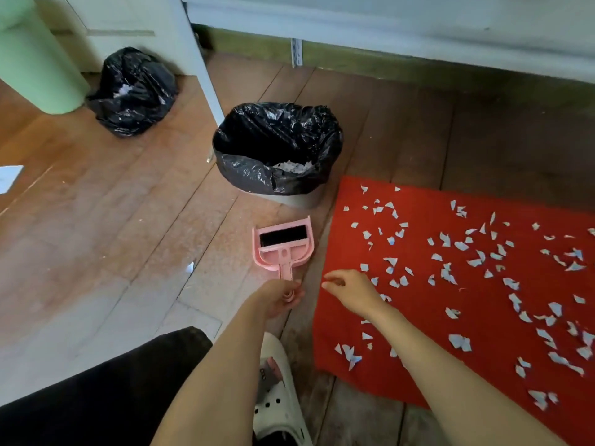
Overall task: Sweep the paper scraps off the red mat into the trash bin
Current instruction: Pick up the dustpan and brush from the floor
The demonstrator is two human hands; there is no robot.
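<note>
A red mat lies on the wooden floor at the right, strewn with several white paper scraps. Just left of the mat lies a pink dustpan with a black-bristled brush nested in it. My left hand grips the end of its pink handle. My right hand hovers over the mat's left edge, fingers loosely curled and holding nothing. A trash bin lined with a black bag stands beyond the dustpan at the mat's far left corner, with scraps inside.
A filled black bag sits at the back left beside a pale green bin. A white furniture leg runs down beside the trash bin. My white shoe is near the mat's front left corner.
</note>
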